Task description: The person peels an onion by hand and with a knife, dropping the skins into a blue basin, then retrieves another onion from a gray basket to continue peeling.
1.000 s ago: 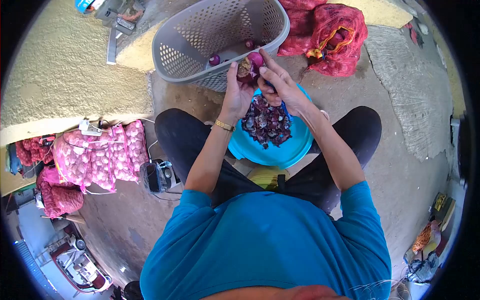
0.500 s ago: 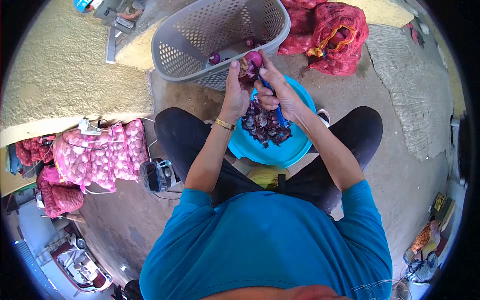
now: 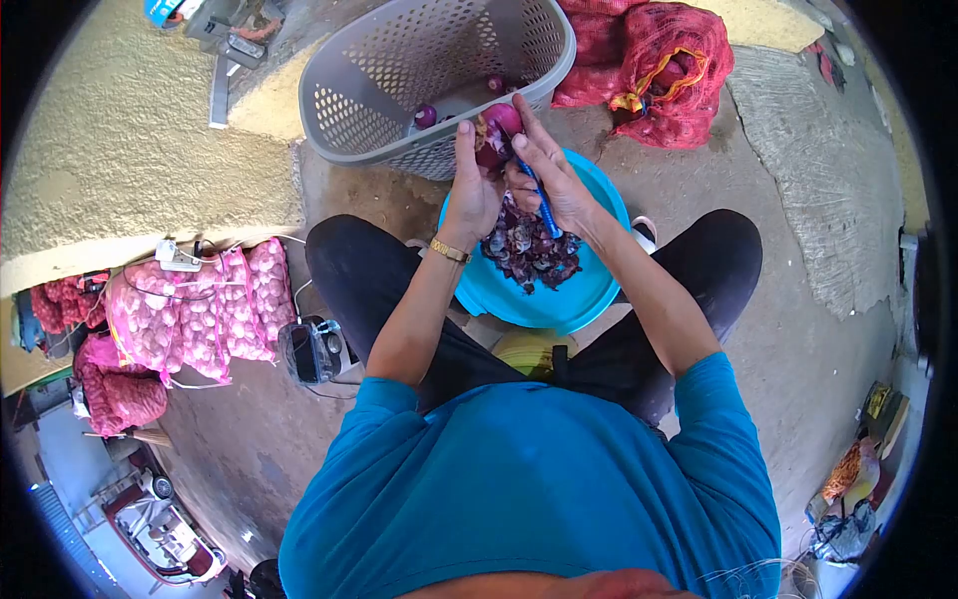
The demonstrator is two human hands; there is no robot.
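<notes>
A red onion (image 3: 504, 120), with loose dry skin on its near side, is held up between my two hands. My left hand (image 3: 472, 195), a gold watch at its wrist, closes on the onion from the left. The fingers of my right hand (image 3: 552, 180) wrap round a blue-handled knife (image 3: 548, 212), while its forefinger and thumb reach to the onion. The knife's blade is mostly hidden. Below the hands, a turquoise basin (image 3: 596, 285) holds a heap of dark onion skins (image 3: 524, 255).
Beyond my hands stands a grey perforated basket (image 3: 379, 157) with a few onions inside. Red mesh sacks (image 3: 684, 110) lie behind it to the right. Pink sacks of bulbs (image 3: 190, 309), a power strip (image 3: 180, 256) and cables are on the left.
My right hand and the knife have shifted slightly left and up, with the handle's angle changed a little. The onion stays between both hands.
</notes>
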